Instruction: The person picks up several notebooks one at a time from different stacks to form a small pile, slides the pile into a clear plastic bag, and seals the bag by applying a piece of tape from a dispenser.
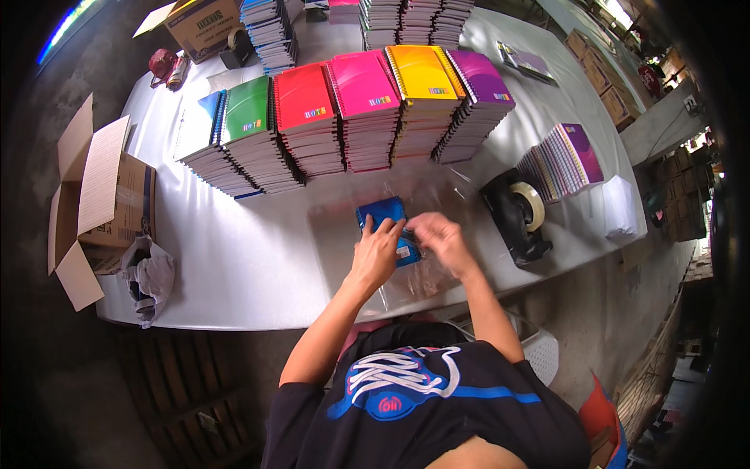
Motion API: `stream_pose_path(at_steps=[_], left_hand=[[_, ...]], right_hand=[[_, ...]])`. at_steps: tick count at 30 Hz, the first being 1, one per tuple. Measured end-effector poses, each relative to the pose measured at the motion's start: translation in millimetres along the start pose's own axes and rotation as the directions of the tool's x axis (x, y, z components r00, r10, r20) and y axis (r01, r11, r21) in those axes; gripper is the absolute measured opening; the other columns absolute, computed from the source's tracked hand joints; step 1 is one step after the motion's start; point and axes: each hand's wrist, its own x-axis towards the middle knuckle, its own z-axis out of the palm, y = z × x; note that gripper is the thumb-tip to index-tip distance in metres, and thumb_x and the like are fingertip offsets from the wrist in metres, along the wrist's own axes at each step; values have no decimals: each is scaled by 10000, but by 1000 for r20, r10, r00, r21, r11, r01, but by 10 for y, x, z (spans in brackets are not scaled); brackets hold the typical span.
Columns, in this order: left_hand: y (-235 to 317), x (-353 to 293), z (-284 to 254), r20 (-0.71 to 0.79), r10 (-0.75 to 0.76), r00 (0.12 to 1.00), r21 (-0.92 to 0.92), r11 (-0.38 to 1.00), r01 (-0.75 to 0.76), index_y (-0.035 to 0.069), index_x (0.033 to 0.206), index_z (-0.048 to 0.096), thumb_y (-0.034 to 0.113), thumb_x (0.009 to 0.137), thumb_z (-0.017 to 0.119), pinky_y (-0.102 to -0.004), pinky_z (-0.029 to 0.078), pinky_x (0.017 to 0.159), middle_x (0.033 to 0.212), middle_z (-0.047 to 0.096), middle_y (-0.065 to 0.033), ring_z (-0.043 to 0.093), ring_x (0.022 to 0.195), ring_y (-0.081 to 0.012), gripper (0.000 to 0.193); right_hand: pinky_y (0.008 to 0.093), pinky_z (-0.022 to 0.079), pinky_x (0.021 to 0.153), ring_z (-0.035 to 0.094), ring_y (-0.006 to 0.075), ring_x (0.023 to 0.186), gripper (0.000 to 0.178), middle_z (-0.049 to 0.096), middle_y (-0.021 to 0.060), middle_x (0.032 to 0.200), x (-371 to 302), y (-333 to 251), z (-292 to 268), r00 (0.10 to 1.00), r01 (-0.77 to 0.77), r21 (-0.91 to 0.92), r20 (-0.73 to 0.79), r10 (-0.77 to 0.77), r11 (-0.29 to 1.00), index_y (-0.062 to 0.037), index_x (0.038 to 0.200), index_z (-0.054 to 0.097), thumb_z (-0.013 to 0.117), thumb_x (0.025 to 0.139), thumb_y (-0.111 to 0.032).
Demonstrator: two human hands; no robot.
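Observation:
A small blue spiral notebook (pixel 383 208) lies on a clear plastic sheet (pixel 332 234) near the table's front edge. A pale label shows near its lower corner. My left hand (pixel 375 252) rests on its cover, fingers spread and pressing down. At the notebook's right edge, my right hand (pixel 444 239) has its fingers curled together and is slightly blurred. Whatever those fingers pinch is hidden. Just beyond the plastic stands a row of tall notebook stacks, among them a green stack (pixel 247 113), a red stack (pixel 305 94) and a pink stack (pixel 365 86).
Right of my hands sits a black tape dispenser (pixel 508 215) with a tape roll (pixel 528 206). Past it are a row of purple notebooks (pixel 558 160) and a white stack (pixel 619 207). An open cardboard box (pixel 117 195) and a plastic bag (pixel 148 277) are at the left edge.

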Motion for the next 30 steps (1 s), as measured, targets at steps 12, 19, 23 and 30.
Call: stream_pose_path(at_steps=[12,19,23,30], left_hand=[[-84,-100,2,-16,-12,1000,-110,994,10,87,1284,499,43,741,654,-445,306,1094,1131,566,-98,506,1120,-354,567],[-86,-79,168,-118,-22,993,-105,994,9,29,1262,502,29,737,642,-454,232,1137,1111,569,-114,537,1088,-300,544],[-9,-4,153,-98,-85,991,-100,992,76,16,1244,512,15,731,636,-459,233,1135,1098,573,-121,535,1087,-305,528],[-68,-29,132,-98,-82,992,-106,992,72,68,1196,540,-43,733,559,-439,520,879,1223,523,-98,429,1226,-406,477]], right_hand=[[235,463,677,525,76,858,486,620,13,1047,1358,-28,-72,916,392,-422,99,-388,818,-102,1168,605,745,706,-45],[393,501,629,624,318,710,577,589,174,874,51,-544,-64,813,105,-761,436,386,640,-71,1206,387,726,743,-128],[406,511,731,640,306,856,333,647,188,917,-468,-431,94,358,239,-485,850,388,841,-38,1126,534,490,801,24],[327,490,788,599,249,996,517,604,111,1155,753,-934,10,676,496,-313,725,-133,810,-87,1187,583,555,717,127]])
